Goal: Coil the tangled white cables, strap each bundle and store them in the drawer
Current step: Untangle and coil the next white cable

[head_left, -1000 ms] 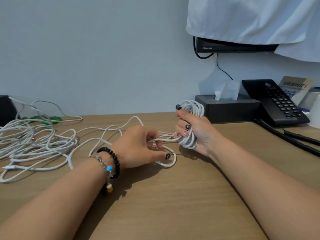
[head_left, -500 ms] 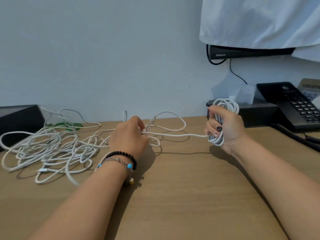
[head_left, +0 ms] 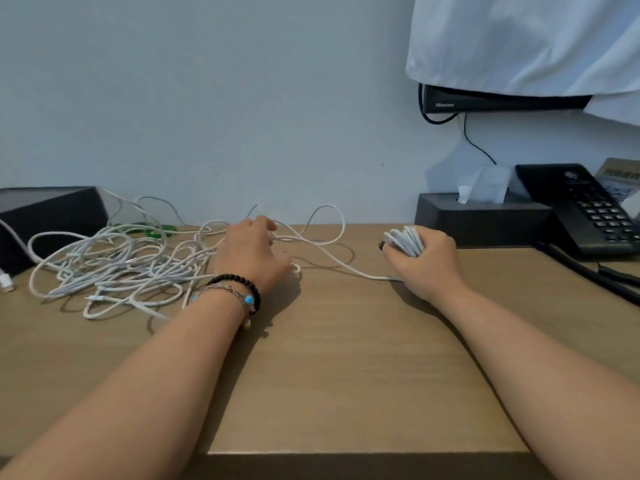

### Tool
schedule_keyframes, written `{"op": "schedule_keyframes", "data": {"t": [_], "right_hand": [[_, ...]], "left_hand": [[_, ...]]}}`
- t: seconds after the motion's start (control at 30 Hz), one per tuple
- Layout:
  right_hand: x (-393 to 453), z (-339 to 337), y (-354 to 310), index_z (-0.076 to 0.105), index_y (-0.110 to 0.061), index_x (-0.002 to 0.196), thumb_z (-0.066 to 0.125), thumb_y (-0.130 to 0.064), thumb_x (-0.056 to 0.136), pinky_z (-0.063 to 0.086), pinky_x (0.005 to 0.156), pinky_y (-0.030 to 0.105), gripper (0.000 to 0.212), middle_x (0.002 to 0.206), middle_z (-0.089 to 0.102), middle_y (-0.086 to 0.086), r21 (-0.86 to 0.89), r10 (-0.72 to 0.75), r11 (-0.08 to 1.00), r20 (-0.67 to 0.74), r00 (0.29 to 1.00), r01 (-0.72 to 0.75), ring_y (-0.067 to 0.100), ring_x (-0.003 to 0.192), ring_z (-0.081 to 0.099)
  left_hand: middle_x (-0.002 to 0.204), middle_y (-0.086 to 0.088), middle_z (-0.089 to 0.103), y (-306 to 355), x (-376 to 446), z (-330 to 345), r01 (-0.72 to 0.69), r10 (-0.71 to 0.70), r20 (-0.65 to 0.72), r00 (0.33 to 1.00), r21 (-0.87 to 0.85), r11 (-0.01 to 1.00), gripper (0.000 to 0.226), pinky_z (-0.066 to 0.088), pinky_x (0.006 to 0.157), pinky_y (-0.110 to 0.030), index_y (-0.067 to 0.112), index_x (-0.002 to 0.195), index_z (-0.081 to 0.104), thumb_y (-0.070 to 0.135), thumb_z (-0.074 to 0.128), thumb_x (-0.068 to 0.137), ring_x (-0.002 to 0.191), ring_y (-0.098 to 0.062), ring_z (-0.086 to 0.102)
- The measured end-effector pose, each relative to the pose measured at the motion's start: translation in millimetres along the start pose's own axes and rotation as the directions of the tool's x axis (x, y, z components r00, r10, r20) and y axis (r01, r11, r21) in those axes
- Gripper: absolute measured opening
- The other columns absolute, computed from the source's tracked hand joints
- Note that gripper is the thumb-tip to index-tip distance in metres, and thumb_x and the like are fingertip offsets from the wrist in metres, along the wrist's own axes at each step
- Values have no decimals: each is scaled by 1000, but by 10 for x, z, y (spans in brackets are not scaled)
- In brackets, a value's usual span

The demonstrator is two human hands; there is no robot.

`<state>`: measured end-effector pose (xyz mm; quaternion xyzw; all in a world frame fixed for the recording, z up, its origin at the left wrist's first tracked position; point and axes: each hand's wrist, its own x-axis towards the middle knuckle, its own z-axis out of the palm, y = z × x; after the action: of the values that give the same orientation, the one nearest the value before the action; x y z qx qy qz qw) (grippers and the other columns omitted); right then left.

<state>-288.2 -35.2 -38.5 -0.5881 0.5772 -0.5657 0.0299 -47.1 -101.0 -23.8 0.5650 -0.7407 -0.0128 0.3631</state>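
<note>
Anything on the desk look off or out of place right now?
Only the tangled white cables left of the left hand, a loose heap. The right hand grips a neat coil. A white cloth drapes the monitor.

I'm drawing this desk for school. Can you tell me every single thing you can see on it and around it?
tangled cables: one pile, white, left part of the desk
coiled bundle: one, white, in the right hand
green loops: a few, green, behind the pile by the wall
black box: one, black, far left
tissue box: one, black with white tissue, back right
telephone: one, black, far right
monitor: one, black, on the wall under a white cloth
desk: one, wooden brown
left hand: one, bracelets on wrist, on loose cable by the pile
right hand: one, gripping the coiled bundle
</note>
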Motion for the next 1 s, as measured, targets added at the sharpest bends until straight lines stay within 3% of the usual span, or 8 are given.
{"op": "schedule_keyframes", "data": {"t": [0.17, 0.3, 0.33, 0.43, 0.5, 0.7, 0.83, 1.0], "right_hand": [[-2, 5, 0, 41, -22, 55, 67, -24, 82, 30, 50, 28, 39, 54, 43, -4, -153, 66, 986, 3, 998, -65, 12, 51, 38], [-11, 13, -54, 47, -23, 60, 65, -28, 82, 38, 55, 30, 28, 65, 54, -1, -254, 161, 956, 27, 987, -149, 19, 61, 51], [6, -5, -60, 49, -23, 60, 64, -27, 83, 38, 54, 29, 28, 65, 55, 0, -212, 195, 959, 2, 981, -190, 19, 60, 50], [28, -67, -74, 53, -22, 60, 66, -22, 84, 36, 51, 27, 28, 59, 53, -2, -31, 267, 963, -77, 961, -270, 14, 56, 45], [15, -97, -75, 54, -21, 59, 70, -17, 82, 36, 51, 26, 29, 52, 48, -5, 141, 333, 938, -114, 936, -316, 14, 53, 41], [127, -213, 32, 58, -12, 72, 73, -14, 80, 31, 43, 24, 18, 52, 40, 2, 628, 650, 607, -40, 759, -488, 13, 38, 31], [245, -129, 103, 60, -9, 83, 73, -16, 81, 31, 40, 23, 14, 49, 42, 1, 599, 653, 612, -15, 757, -516, 12, 36, 33], [296, -61, 60, 57, -11, 72, 71, -14, 82, 26, 44, 24, 18, 48, 37, 0, 611, 656, 573, 57, 753, -546, 13, 38, 27]], "left_hand": [[80, 8, 53, 117, -121, -46, -425, 368, -279, 887, -181, 887, 21, 43, 73, -30, 19, 86, 66, 33, 57, 73, 78, -11, 51], [53, 4, 56, 364, -230, -47, -129, 53, -172, 984, -466, 875, 18, 41, 52, -25, 12, 66, 65, 22, 65, 82, 51, -8, 48], [48, 5, 52, 422, -193, -46, 26, -127, -107, 986, -652, 757, 21, 38, 47, -22, 11, 64, 64, 18, 65, 84, 45, -7, 44], [41, 10, 41, 473, -16, -73, 300, -494, 252, 832, -954, 18, 26, 24, 37, -15, 16, 65, 53, 18, 56, 90, 33, -6, 30], [43, 10, 40, 456, 21, 5, 355, -473, 378, 796, -924, -141, 26, 22, 36, -15, 18, 66, 47, 19, 51, 92, 33, -5, 28], [47, 8, 35, 617, -74, 143, 568, -125, 555, 823, -807, 162, 30, 15, 37, -20, 18, 67, 45, 22, 50, 96, 33, -7, 24], [50, 5, 37, 707, -103, 173, 641, 33, 675, 737, -714, 280, 32, 15, 35, -18, 16, 67, 46, 23, 48, 99, 32, -5, 23], [54, 0, 43, 670, -144, 283, 550, 42, 618, 785, -726, 412, 31, 19, 40, -20, 11, 67, 51, 16, 51, 98, 39, -10, 28]]}}
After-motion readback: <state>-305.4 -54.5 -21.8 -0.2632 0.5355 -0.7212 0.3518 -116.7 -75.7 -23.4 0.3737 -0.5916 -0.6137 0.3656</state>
